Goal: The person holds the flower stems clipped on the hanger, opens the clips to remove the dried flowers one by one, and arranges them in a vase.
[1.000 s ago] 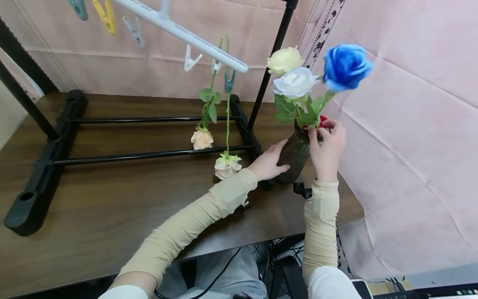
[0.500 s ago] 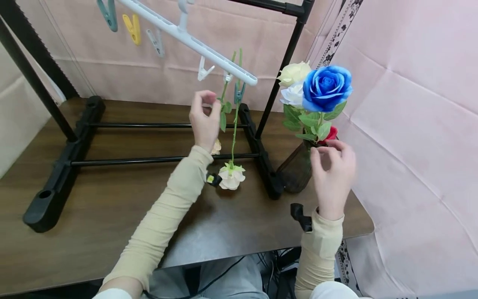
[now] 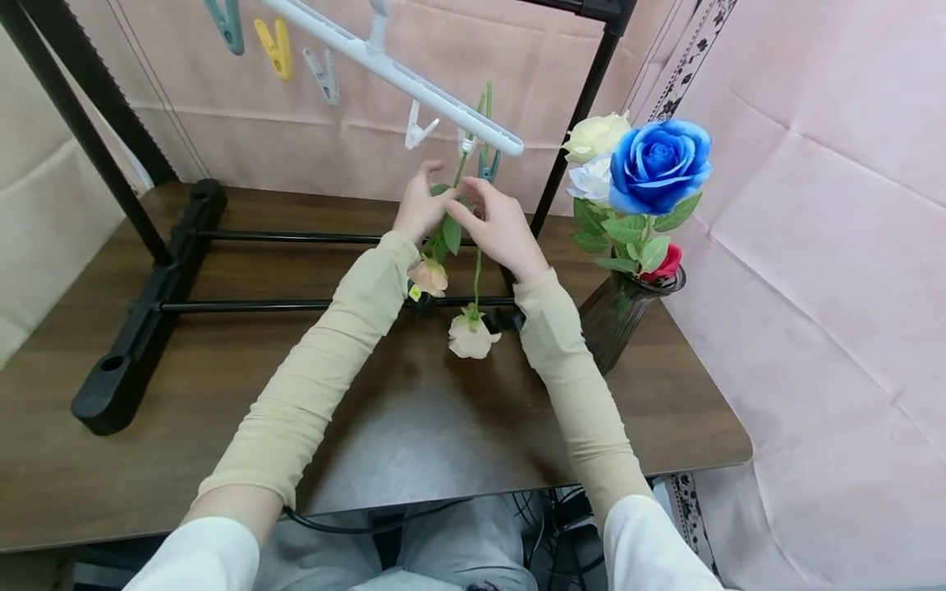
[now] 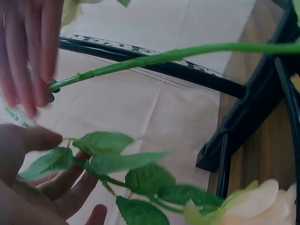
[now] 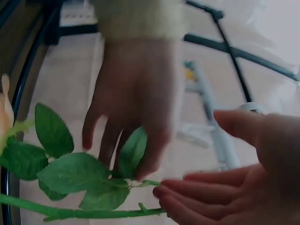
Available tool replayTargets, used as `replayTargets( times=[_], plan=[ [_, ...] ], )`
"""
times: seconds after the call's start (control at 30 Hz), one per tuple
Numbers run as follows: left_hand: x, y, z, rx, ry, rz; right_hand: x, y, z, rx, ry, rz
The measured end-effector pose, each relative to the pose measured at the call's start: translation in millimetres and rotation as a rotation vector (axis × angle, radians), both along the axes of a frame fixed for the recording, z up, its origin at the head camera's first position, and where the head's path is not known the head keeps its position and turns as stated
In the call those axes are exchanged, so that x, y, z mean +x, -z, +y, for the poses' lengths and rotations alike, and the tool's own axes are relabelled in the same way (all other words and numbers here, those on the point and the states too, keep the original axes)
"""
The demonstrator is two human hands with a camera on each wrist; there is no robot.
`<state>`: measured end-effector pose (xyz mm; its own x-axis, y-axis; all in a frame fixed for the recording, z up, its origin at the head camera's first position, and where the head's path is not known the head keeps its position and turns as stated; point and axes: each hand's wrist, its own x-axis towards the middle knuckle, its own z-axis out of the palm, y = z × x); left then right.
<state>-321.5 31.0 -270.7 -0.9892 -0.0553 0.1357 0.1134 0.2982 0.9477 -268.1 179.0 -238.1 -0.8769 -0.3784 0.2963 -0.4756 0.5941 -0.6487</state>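
A peach rose [image 3: 429,277] hangs head down from a white clothespin [image 3: 466,143] under the pale blue hanger [image 3: 402,74]. My left hand [image 3: 423,203] holds its leafy stem, thumb on one side and fingers on the other. Close by, my right hand [image 3: 504,226] reaches toward the upper stem with fairly straight fingers, its thumb spread apart in the right wrist view. Beside it a cream rose [image 3: 471,336] hangs head down from a teal clothespin [image 3: 488,164]; its bare green stem [image 4: 164,57] crosses the left wrist view.
At right, a dark glass vase [image 3: 617,320] leans, holding a blue rose [image 3: 660,167], a red rose [image 3: 668,263] and two pale roses. A black rack [image 3: 148,312] stands on the brown table [image 3: 414,443]. More clothespins, one yellow [image 3: 274,51], hang at the hanger's left.
My left hand left the vase and went to the peach rose's stem. My right hand let go at the vase mouth and moved left beside it.
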Motion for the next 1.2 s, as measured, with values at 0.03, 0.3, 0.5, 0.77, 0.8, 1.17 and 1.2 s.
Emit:
replayTargets(
  times=[0.03,0.3,0.5,0.77,0.8,1.17,1.2],
  plan=[
    [0.2,0.5,-0.4,0.003,-0.013,0.012,-6.2,-2.0,-4.2,0.022,0.03,-0.024],
    [5.1,1.8,-2.2,0.0,-0.119,0.129,-41.2,-8.5,-28.3,0.0,0.303,0.118],
    [14.3,0.0,8.4,-0.069,-0.151,0.145,-58.4,-13.3,-36.1,-0.063,0.519,0.261],
    [21.8,-1.8,17.5,-0.102,-0.171,0.152,-72.3,-19.8,-34.4,0.01,0.649,0.301],
    [22.4,-2.2,16.7,-0.106,-0.174,0.15,-72.9,-20.5,-34.6,0.016,0.64,0.301],
    [25.6,-0.7,-7.8,-0.26,-0.203,0.067,-74.1,-21.1,-42.7,-0.059,0.471,0.264],
    [26.6,-0.9,-12.5,-0.301,-0.203,0.048,-74.9,-19.9,-42.6,-0.092,0.454,0.251]
  ],
)
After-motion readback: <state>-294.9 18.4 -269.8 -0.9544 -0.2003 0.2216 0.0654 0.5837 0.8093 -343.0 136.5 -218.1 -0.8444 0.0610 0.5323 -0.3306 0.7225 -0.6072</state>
